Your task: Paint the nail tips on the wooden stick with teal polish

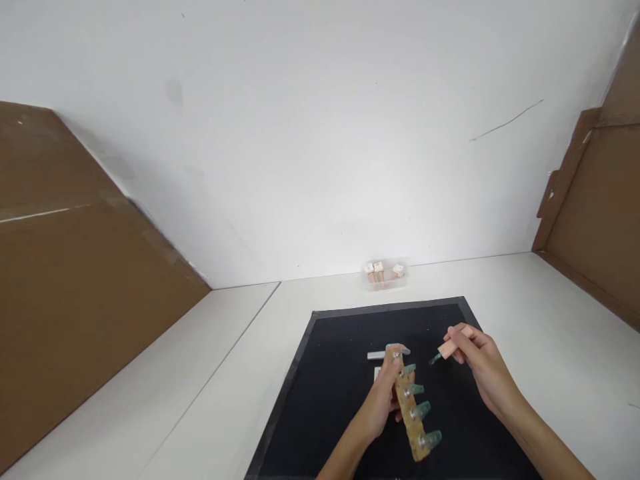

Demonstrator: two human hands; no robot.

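My left hand (381, 402) is closed around a tan wooden strip (411, 413) that carries a row of several green nail tips on metal studs. It is held tilted over the black mat (330, 400). My right hand (480, 363) pinches a small pink stick (453, 347) with a green nail tip (435, 359) at its end, a short way to the right of the strip's top. A small white bar (377, 355) lies on the mat just behind my left hand.
A clear tray (385, 277) with several pink-and-white pieces stands at the wall behind the mat. Brown cardboard panels (75, 280) flank the white table (525, 313) on the left and right (595, 220).
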